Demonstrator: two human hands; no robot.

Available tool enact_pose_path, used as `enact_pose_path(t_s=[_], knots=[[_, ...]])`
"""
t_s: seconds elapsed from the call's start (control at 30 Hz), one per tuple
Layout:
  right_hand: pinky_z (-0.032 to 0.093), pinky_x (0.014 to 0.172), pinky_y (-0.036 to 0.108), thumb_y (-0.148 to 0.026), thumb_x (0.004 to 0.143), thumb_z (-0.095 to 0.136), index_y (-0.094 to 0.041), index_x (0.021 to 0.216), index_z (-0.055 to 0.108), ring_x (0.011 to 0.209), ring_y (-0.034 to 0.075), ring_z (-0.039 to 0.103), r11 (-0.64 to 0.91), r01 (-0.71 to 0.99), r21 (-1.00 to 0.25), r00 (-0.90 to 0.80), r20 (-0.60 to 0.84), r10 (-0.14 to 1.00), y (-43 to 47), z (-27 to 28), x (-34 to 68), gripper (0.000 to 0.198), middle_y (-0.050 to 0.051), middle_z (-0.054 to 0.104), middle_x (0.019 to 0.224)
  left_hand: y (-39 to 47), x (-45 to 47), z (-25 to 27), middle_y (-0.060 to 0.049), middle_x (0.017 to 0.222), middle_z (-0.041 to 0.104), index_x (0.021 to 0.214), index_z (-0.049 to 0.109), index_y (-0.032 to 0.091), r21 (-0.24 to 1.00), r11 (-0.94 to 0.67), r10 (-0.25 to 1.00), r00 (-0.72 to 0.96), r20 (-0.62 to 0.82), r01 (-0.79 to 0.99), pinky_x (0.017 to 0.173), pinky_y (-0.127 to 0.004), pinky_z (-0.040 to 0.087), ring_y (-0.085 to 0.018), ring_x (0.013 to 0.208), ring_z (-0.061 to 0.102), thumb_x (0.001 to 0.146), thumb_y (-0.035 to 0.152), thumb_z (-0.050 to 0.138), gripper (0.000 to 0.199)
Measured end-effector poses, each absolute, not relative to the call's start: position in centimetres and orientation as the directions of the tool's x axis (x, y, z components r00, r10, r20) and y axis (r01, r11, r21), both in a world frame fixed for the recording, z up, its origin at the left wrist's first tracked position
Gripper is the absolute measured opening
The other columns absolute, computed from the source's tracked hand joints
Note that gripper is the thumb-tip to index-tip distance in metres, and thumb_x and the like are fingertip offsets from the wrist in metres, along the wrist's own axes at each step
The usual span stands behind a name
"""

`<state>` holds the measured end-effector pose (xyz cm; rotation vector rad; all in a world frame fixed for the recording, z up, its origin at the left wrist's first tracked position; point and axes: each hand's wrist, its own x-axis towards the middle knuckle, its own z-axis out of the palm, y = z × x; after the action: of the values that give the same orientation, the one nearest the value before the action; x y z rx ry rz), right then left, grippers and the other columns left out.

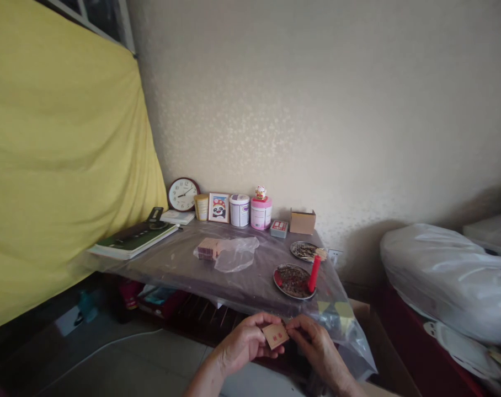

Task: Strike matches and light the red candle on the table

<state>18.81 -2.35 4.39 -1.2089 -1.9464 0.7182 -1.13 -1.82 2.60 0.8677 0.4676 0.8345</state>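
My left hand grips a small tan matchbox with red marks on its face, just in front of the table's near edge. At the box's right end, the thumb and fingertips of my right hand are pinched together. Whatever lies between them is too small to make out. Beyond my hands, a red candle leans slightly on the right side of a round metal plate strewn with dark bits. Farther back is a pack of matchboxes partly in clear plastic wrap.
On the plastic-covered table, a second plate holds matchsticks. A clock, picture frame, tins and cardboard box line the wall. A large book lies left; a white bag bulges at right.
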Motion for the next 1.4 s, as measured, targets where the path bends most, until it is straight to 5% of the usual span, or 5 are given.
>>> enact_pose_path(t_s=[0.23,0.47,0.63,0.87,1.4], knots=[[0.041,0.064,0.023,-0.038,0.085,0.050,-0.019,0.077,0.060,0.068,0.014,0.053,0.306,0.403,-0.863,-0.276,0.204,0.939,-2.4,4.2,18.9,0.023,-0.002,0.059,0.071,-1.8,-1.3,2.8,-0.013,0.099,0.066,0.098,0.057,0.014,0.814,0.345,0.775,0.631,0.034,-0.468,0.074,-0.036,0.042,-0.023,0.080,0.066,0.061,0.005,0.046,0.039],[0.046,0.064,0.024,-0.047,0.075,0.064,-0.018,0.078,0.060,0.065,0.012,0.056,0.120,0.044,-0.992,-0.222,0.107,0.969,-2.4,4.4,18.5,0.030,-0.002,0.059,0.069,-2.3,-1.4,3.3,-0.010,0.100,0.064,0.097,0.059,0.016,0.787,0.326,0.778,0.621,0.092,-0.524,0.078,-0.038,0.042,-0.024,0.086,0.063,0.063,0.007,0.050,0.036],[0.051,0.068,0.028,-0.049,0.067,0.070,-0.020,0.093,0.063,0.074,0.016,0.063,-0.049,-0.120,-0.992,-0.134,-0.033,0.990,-2.8,4.8,17.8,0.040,0.001,0.066,0.085,-2.5,-1.3,3.6,-0.010,0.118,0.056,0.098,0.060,0.019,0.800,0.255,0.801,0.583,0.140,-0.543,0.080,-0.039,0.042,-0.023,0.091,0.060,0.066,0.010,0.055,0.034],[0.050,0.063,0.022,-0.041,0.068,0.072,-0.017,0.075,0.064,0.063,0.011,0.060,-0.123,-0.282,-0.951,-0.135,-0.088,0.987,-2.7,4.0,16.9,0.026,-0.002,0.064,0.073,-2.8,-0.9,3.8,-0.008,0.113,0.058,0.101,0.059,0.020,0.884,0.179,0.823,0.558,0.106,-0.432,0.078,-0.034,0.041,-0.020,0.089,0.058,0.068,0.008,0.056,0.035],[0.052,0.063,0.024,-0.041,0.067,0.073,-0.017,0.078,0.064,0.065,0.014,0.063,-0.118,-0.321,-0.940,-0.120,-0.083,0.989,-2.1,3.4,17.3,0.027,0.000,0.065,0.073,-2.8,-1.2,4.0,-0.008,0.138,0.041,0.106,0.058,0.023,0.924,0.084,0.795,0.585,0.164,-0.373,0.086,-0.034,0.039,-0.025,0.110,0.051,0.069,0.020,0.068,0.039]])
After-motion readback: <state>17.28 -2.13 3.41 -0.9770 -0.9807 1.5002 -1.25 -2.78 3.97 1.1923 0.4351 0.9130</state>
